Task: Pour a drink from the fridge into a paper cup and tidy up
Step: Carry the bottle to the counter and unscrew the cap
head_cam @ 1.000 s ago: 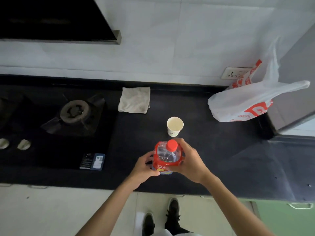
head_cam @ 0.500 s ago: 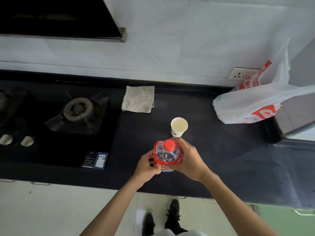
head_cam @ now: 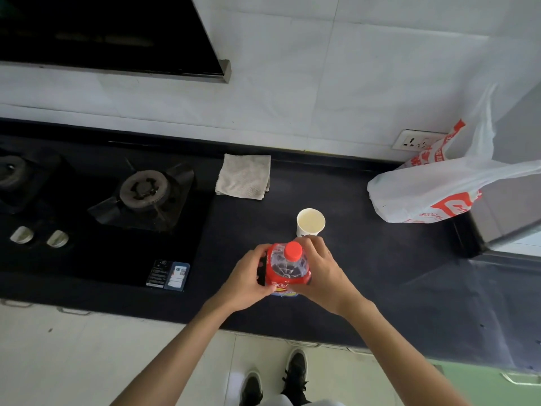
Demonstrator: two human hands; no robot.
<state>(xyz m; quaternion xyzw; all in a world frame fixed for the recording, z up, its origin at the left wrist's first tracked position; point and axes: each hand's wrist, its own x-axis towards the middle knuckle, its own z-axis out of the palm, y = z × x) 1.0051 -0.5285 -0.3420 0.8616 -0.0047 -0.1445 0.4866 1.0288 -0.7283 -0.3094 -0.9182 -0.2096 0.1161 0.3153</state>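
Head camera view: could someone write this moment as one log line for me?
left hand grips upright clear red-labelled plastic bottle | right hand grips it too | red cap on | white paper cup upright behind bottle

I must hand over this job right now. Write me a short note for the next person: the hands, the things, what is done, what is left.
Hands: the left hand grips the bottle on its left side; the right hand grips its right side, by the red cap.
Things: the bottle is upright over the front of the counter, cap on. The paper cup stands upright on the counter just behind it; its contents are unclear.
Done: the bottle is out at the counter.
Left: uncap, pour, recap, return the bottle, tidy.
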